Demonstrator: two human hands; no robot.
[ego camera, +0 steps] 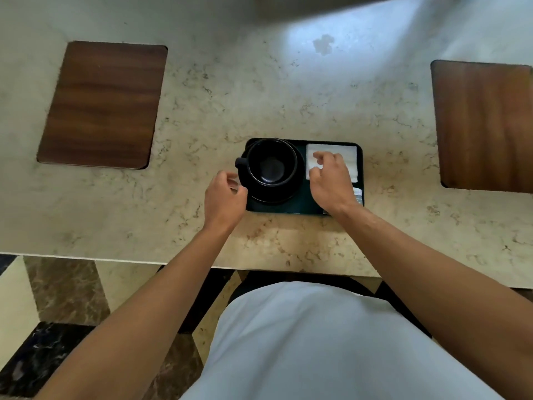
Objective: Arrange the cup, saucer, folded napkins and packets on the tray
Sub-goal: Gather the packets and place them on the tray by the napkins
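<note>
A dark tray (pixel 277 208) lies on the marble worktop (pixel 259 96) near its front edge. The black cup (pixel 271 163) stands on its saucer (pixel 271 196) in the tray's left half, handle toward nine o'clock. The left hand (pixel 223 197) sits at about eight o'clock of the cup, by the tray's left edge, fingers loosely curled and holding nothing. At three o'clock of the cup, white folded napkins (pixel 347 157) lie in the tray's far right corner; the right hand (pixel 331 180) rests over them, fingers curled, seemingly pinching their near edge. Packets (pixel 358 196) show partly at five o'clock of that hand, in the tray's near right corner.
</note>
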